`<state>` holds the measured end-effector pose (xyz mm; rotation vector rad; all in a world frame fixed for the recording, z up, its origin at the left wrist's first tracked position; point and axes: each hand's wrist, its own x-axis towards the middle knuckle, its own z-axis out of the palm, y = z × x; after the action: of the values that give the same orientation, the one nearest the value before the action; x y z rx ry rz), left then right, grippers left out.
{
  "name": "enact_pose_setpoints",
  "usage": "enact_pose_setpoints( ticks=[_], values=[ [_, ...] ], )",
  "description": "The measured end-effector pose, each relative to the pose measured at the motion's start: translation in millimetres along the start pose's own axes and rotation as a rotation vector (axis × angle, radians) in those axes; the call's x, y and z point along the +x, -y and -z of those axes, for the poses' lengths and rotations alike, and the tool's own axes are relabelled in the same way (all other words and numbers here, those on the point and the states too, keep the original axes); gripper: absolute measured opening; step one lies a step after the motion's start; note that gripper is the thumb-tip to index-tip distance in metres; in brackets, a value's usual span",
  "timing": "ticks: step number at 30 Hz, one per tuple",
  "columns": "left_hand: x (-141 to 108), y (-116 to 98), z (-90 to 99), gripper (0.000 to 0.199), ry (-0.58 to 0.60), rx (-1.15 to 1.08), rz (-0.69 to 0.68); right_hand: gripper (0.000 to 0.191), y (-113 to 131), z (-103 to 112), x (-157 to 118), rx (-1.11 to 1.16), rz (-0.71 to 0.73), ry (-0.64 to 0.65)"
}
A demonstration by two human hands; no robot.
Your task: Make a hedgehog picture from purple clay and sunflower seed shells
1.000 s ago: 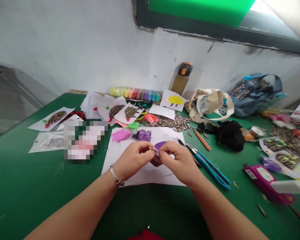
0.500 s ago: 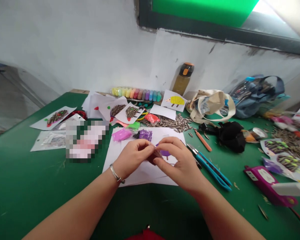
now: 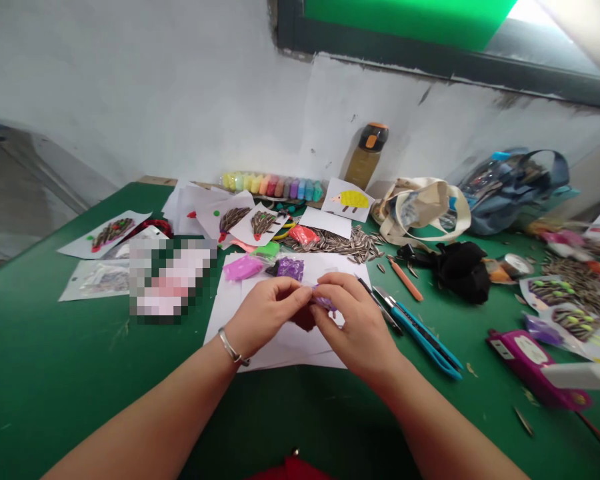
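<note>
Right hand (image 3: 363, 327): thumb and forefinger drawn closer together since the frame half a second back, where they stood wider apart; left hand (image 3: 267, 313) about unchanged. Small packet (image 3: 304, 319), brown inside, is between the two hands, just above the white paper (image 3: 275, 350). Left thumb and forefinger pinch its near side, presumably to steady it. Right fingertips are bent in around the other side; cannot tell whether they grip or only touch. Packet faces the wearer, probably so its edge stays in sight.

Pink packet (image 3: 243, 268) and purple packet (image 3: 291, 269) lie at the paper's far edge, within easy reach and, it seems, clear of the hands. Pen (image 3: 383, 308) and blue-handled tool (image 3: 425, 337) lie at right, near the right hand. Yellow animal picture (image 3: 353, 200) leans upright at the back, likely for viewing.
</note>
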<state>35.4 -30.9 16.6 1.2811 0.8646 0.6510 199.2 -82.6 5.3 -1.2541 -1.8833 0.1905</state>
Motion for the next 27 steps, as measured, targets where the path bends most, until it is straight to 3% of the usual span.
enact_pose_setpoints(
  ticks=[14,22,27],
  values=[
    [-1.0,-3.0,-0.4,0.037,0.065,-0.119,0.021,0.012,-0.6,-0.1,2.5,0.146,-0.149,-0.058],
    [-1.8,-2.5,1.2,0.022,0.189,-0.175,0.045,0.006,-7.9,4.3,4.2,0.602,-0.481,-0.074],
    [-1.8,-3.9,3.6,0.024,0.111,-0.116,0.052,0.007,-15.0,8.2,4.4,0.714,-0.547,0.009]
  ],
)
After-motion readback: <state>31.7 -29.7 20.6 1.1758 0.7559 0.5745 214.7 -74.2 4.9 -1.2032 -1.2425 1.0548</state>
